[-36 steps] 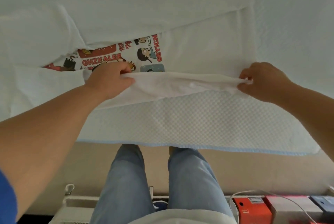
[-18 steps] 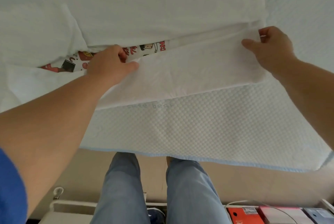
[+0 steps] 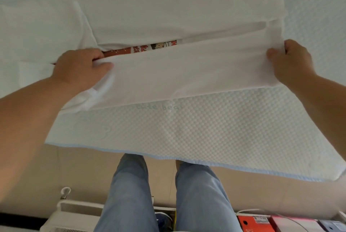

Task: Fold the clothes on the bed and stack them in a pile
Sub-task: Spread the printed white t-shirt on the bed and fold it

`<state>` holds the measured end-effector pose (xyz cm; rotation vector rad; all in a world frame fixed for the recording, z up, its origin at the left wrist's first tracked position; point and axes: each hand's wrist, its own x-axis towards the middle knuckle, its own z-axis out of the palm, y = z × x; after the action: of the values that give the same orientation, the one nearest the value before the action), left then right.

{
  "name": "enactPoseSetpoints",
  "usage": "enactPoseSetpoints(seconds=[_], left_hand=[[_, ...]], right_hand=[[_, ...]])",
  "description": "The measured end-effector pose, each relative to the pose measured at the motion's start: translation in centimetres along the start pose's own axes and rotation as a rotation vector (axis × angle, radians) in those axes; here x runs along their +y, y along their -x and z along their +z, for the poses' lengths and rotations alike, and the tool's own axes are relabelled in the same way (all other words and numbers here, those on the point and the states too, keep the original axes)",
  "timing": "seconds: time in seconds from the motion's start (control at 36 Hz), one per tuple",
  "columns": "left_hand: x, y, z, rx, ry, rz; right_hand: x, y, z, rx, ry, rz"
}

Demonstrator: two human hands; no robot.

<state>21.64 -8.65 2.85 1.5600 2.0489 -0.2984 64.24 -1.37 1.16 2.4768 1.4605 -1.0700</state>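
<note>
A white T-shirt (image 3: 187, 74) lies spread across the bed (image 3: 187, 134), its near side folded over towards the far side. Only a thin strip of its cartoon print (image 3: 142, 49) shows between the two folded sides. My left hand (image 3: 82, 68) grips the folded edge at the left, fingers curled under the cloth. At the right end, my right hand (image 3: 288, 59) pinches the same edge, thumb on top. The far side of the shirt (image 3: 177, 10) lies folded flat beyond.
The bed has a white quilted cover with a light blue edge (image 3: 187, 160) near my legs. On the floor below sit red and blue shoe boxes (image 3: 271, 224) with a white cable, and a white wire rack (image 3: 74, 215) at the lower left.
Both hands carried the shirt's near edge away from me over the print. The print was largely visible a second ago; now only a narrow strip shows.
</note>
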Motion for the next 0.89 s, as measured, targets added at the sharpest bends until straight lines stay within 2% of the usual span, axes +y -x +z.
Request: enactPoseSetpoints(seconds=[0.11,0.28,0.39,0.53,0.61,0.69,0.75,0.81,0.89], left_hand=[[0.4,0.5,0.7,0.198,0.022,-0.003],[1.7,-0.5,2.6,0.270,-0.078,-0.120],[2.8,-0.4,3.4,0.290,-0.134,-0.081],[3.4,0.4,4.0,0.329,-0.150,-0.042],[4.5,0.9,3.9,0.351,-0.098,0.056],[6.6,1.6,4.3,0.291,-0.016,0.302],[8.0,2.2,5.2,0.162,-0.009,0.419],[9.1,2.7,6.5,0.059,-0.054,0.427],[10.1,2.8,8.0,0.021,-0.072,0.337]], right_hand=[[0.1,0.4,0.3,0.027,0.035,-0.001],[-0.2,0.7,1.0,0.108,0.001,0.010],[0.5,1.6,0.8,0.131,-0.032,0.011],[2.5,2.3,-0.5,0.023,0.028,-0.003],[3.2,2.0,-1.1,-0.026,0.010,0.001],[3.3,1.3,-1.5,-0.058,-0.001,0.000],[3.4,1.0,-1.5,-0.077,0.011,-0.007],[3.5,0.8,-1.3,-0.084,0.020,-0.009],[3.7,0.8,-1.1,-0.078,0.051,-0.006]])
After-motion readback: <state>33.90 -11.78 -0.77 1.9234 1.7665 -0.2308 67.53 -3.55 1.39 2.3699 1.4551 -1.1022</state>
